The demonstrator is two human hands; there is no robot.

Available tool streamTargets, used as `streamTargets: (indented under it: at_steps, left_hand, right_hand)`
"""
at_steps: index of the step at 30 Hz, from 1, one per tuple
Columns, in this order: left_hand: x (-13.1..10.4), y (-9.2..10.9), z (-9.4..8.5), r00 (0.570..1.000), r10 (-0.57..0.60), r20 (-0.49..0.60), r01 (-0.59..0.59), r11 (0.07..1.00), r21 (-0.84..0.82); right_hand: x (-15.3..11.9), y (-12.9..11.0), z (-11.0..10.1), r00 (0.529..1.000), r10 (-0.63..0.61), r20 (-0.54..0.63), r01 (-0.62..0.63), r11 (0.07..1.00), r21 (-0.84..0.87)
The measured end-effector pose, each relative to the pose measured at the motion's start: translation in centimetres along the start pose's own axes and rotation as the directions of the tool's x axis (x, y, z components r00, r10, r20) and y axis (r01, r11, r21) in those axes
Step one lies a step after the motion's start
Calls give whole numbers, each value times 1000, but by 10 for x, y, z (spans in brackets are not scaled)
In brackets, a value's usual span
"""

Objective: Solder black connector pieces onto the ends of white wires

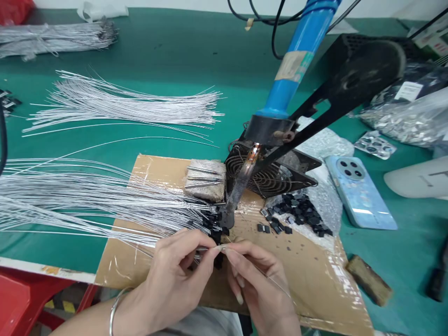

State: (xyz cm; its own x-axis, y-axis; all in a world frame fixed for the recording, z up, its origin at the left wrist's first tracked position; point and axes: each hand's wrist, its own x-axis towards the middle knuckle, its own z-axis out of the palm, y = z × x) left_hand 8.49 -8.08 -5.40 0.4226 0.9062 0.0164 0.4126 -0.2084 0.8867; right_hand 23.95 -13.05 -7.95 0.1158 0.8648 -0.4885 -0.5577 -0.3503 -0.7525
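My left hand [182,270] pinches a thin pale wire end between thumb and forefinger, just below the tip of a soldering iron [247,172]. Touching it fingertip to fingertip, my right hand [261,275] is closed on a thin wire that trails down across its fingers. Left of both hands, a spread of white wires [87,196] ends in small black connectors [212,219]. The hands are over a cardboard sheet [297,280]. Loose black pieces [301,210] lie on clear plastic to the right.
A black fan [266,172] stands behind the iron, beside a block with metal strips [205,179]. More wires [133,102] lie at the back left. A phone [362,193], a brown sponge [369,280] and plastic bags [409,116] are on the right.
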Motion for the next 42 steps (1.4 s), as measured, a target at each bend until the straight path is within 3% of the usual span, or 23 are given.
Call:
streamTargets:
  at_steps: [3,9,18,22,24,25,27,29,31,33,37,42]
  left_hand:
    - [-1,1,1,1000,-14,-24,14,1000,12]
    - [-3,0,4,998,8,-54,-6,999,40]
    - [-2,-1,11,994,-69,-90,67,997,-24]
    - [0,-3,8,986,-153,-60,146,984,-104]
    - [1,-4,6,980,-196,-34,189,972,-139]
    - [1,-5,5,977,-212,-23,206,966,-157]
    - [1,-6,4,973,-232,-6,227,956,-187]
    - [2,-5,3,969,-246,3,242,950,-200]
    - [3,-4,2,965,-262,10,259,944,-203]
    - [4,-2,1,960,-279,14,275,935,-226]
    - [8,2,0,954,-299,30,295,915,-276]
    - [9,5,0,958,-285,34,284,922,-262]
  right_hand:
    - [-3,0,6,997,16,-72,-14,999,33]
    - [2,8,6,998,-60,-19,62,995,75]
    - [-1,21,7,999,-44,-32,48,991,126]
    - [-1,13,-7,996,-89,27,86,992,94]
    - [0,5,-24,977,-213,-1,213,976,-39]
    - [1,0,-34,949,-312,-51,300,940,-162]
    - [5,-9,-52,818,-540,-200,387,772,-504]
    - [9,-16,-65,698,-691,-188,287,510,-811]
    - [14,-21,-72,694,-719,-37,220,261,-940]
    - [18,-23,-75,705,-701,108,252,106,-962]
    - [18,-21,-77,644,-720,260,307,-68,-949]
    - [17,-20,-74,595,-726,346,335,-168,-927]
